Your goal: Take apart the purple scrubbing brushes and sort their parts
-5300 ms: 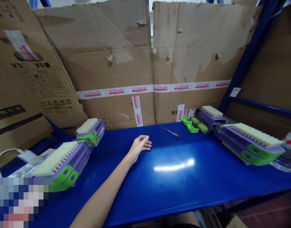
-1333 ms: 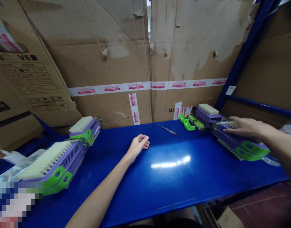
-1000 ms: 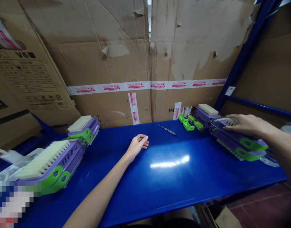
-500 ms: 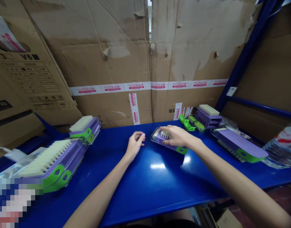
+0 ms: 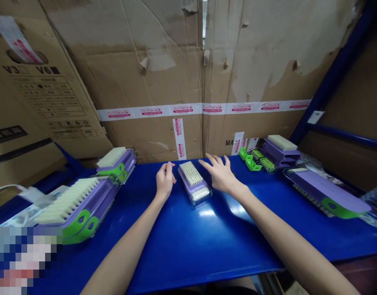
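Observation:
A purple brush (image 5: 193, 180) with cream bristles facing up lies on the blue table, a clear cover at its near end. Left of it, my left hand (image 5: 165, 179) is closed, thumb against curled fingers; whatever is inside them, if anything, is hidden. My right hand (image 5: 221, 174) hovers just right of the brush, fingers spread and holding nothing. Neither hand appears to grip the brush.
Purple-and-green brushes (image 5: 80, 205) line the left side, beside a white cable plug (image 5: 35, 196). At right are green clips (image 5: 253, 160), a purple brush part (image 5: 280, 151), another brush (image 5: 326, 192) and a plastic bottle (image 5: 375, 205). Cardboard (image 5: 145, 135) walls the back.
The brush has turned so its covered end points toward me, and it lies further left between my hands. My right hand has let go of it and spread its fingers. My left hand stays closed.

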Demonstrator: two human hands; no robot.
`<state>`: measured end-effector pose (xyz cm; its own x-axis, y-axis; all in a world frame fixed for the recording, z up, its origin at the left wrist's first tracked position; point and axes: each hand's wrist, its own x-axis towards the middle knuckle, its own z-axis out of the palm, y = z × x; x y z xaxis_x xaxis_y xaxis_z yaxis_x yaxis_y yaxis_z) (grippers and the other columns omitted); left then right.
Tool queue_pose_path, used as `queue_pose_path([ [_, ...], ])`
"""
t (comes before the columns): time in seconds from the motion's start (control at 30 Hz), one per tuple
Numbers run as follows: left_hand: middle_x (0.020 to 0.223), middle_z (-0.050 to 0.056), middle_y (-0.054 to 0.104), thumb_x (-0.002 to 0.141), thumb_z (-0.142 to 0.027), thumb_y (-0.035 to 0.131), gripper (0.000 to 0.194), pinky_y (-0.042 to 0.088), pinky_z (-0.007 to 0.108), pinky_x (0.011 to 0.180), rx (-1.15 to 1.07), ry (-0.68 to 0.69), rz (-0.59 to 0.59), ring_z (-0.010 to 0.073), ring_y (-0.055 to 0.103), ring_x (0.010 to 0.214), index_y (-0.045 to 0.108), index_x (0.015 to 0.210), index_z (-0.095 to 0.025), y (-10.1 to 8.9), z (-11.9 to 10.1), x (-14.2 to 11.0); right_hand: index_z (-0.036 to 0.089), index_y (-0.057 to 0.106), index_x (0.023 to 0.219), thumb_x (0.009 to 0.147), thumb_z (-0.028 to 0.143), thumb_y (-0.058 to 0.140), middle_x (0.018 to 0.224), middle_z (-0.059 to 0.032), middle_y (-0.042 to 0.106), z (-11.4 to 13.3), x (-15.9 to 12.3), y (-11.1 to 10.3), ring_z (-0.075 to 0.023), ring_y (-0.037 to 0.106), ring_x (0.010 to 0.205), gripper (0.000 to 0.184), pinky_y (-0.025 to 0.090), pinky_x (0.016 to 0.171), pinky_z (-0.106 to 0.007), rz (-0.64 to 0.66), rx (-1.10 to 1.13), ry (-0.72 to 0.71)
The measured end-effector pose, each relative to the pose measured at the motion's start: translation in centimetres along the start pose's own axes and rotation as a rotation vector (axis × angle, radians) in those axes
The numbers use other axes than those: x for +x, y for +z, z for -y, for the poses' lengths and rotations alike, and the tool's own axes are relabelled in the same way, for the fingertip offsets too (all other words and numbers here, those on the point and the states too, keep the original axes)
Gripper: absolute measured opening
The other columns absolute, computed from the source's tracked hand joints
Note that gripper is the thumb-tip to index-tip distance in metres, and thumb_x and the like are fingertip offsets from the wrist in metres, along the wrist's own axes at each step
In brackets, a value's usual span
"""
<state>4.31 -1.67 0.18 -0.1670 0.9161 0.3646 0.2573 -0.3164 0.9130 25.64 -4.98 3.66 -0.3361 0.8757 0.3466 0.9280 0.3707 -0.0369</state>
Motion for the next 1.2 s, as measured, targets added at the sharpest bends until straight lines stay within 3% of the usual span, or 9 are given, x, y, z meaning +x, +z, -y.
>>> queue_pose_path([
  [0.1, 0.048, -0.005, 0.046, 0.086, -0.050, 0.045, 0.033, 0.037, 0.023, 0.049, 0.172, 0.098, -0.123, 0.0123, 0.048, 0.046, 0.057, 0.085, -0.020, -0.6, 0.5, 0.6, 0.019, 0.045, 0.135, 0.081, 0.010, 0.044, 0.137, -0.0132, 0.047, -1.6, -0.4, -0.2, -0.0287, 0.045, 0.122, 0.055, 0.037, 0.099, -0.051, -0.016, 0.159, 0.121],
  [0.2, 0.057, -0.003, 0.051, 0.086, -0.044, 0.047, 0.026, 0.041, 0.025, 0.056, 0.370, 0.179, -0.118, 0.0141, 0.052, 0.055, 0.058, 0.085, -0.021, -0.5, 0.7, 0.5, 0.017, 0.049, 0.132, 0.091, 0.031, 0.040, 0.125, -0.0119, 0.058, -1.7, -0.7, -0.1, -0.0258, 0.052, 0.114, 0.044, 0.041, 0.095, -0.043, -0.038, 0.274, 0.115],
  [0.3, 0.084, 0.006, 0.059, 0.083, -0.040, 0.052, 0.025, 0.046, 0.032, 0.072, 0.583, 0.334, -0.111, 0.0214, 0.058, 0.083, 0.061, 0.094, -0.020, -0.1, 0.6, 0.0, 0.017, 0.040, 0.139, 0.083, 0.058, 0.051, 0.130, -0.0149, 0.054, -0.3, -1.2, 0.3, -0.0301, 0.047, 0.120, 0.070, 0.039, 0.096, -0.045, 0.006, 0.293, 0.050],
  [0.37, 0.106, 0.012, 0.057, 0.084, -0.036, 0.051, 0.031, 0.045, 0.038, 0.084, 0.660, 0.446, -0.114, 0.0259, 0.054, 0.102, 0.059, 0.108, -0.018, 0.1, 0.5, -0.3, 0.018, 0.033, 0.143, 0.071, 0.067, 0.060, 0.135, -0.0172, 0.048, 0.8, -1.4, 0.6, -0.0342, 0.043, 0.123, 0.091, 0.037, 0.096, -0.048, 0.078, 0.272, 0.025],
  [0.5, 0.121, 0.012, 0.056, 0.090, -0.031, 0.042, 0.031, 0.036, 0.045, 0.100, 0.716, 0.523, -0.009, 0.0268, 0.049, 0.115, 0.059, 0.112, -0.018, 0.3, 0.6, -0.6, 0.019, 0.025, 0.146, 0.071, 0.058, 0.065, 0.134, -0.0186, 0.046, 1.4, -1.5, 0.8, -0.0351, 0.043, 0.122, 0.093, 0.037, 0.094, -0.049, 0.165, 0.220, 0.064],
  [0.63, 0.123, 0.014, 0.056, 0.087, -0.041, 0.049, 0.031, 0.023, 0.053, 0.107, 0.800, 0.556, 0.008, 0.0311, 0.043, 0.125, 0.061, 0.102, -0.017, 0.3, 0.8, -0.6, 0.018, 0.027, 0.145, 0.077, 0.039, 0.063, 0.136, -0.0194, 0.042, 0.0, -1.2, 1.1, -0.0359, 0.041, 0.122, 0.080, 0.036, 0.095, -0.050, 0.058, 0.100, 0.215],
  [0.7, 0.122, 0.015, 0.056, 0.083, -0.047, 0.055, 0.036, 0.021, 0.055, 0.107, 0.814, 0.563, 0.024, 0.0329, 0.043, 0.124, 0.060, 0.101, -0.016, 0.3, 0.8, -0.5, 0.017, 0.026, 0.145, 0.078, 0.032, 0.061, 0.136, -0.0192, 0.042, -0.8, -1.1, 1.7, -0.0344, 0.041, 0.123, 0.077, 0.036, 0.096, -0.049, 0.050, 0.125, 0.206],
  [0.9, 0.110, 0.011, 0.061, 0.075, -0.054, 0.063, 0.053, 0.042, 0.043, 0.091, 0.697, 0.464, 0.201, 0.0285, 0.056, 0.104, 0.051, 0.113, -0.019, 0.3, 1.2, -0.2, 0.009, 0.027, 0.143, 0.083, 0.027, 0.054, 0.135, -0.0207, 0.045, -2.0, -1.1, 3.8, -0.0280, 0.039, 0.129, 0.069, 0.035, 0.103, -0.044, 0.090, 0.331, 0.073],
  [1.2, 0.110, 0.007, 0.063, 0.064, -0.051, 0.074, 0.059, 0.046, 0.036, 0.089, 0.519, 0.449, 0.370, 0.0246, 0.059, 0.102, 0.054, 0.110, -0.021, -1.5, 0.9, 1.3, 0.007, 0.020, 0.146, 0.074, 0.027, 0.065, 0.148, -0.0222, 0.027, -2.6, -0.8, 5.1, -0.0269, 0.021, 0.140, 0.087, 0.022, 0.114, -0.043, -0.062, 0.458, -0.040],
])
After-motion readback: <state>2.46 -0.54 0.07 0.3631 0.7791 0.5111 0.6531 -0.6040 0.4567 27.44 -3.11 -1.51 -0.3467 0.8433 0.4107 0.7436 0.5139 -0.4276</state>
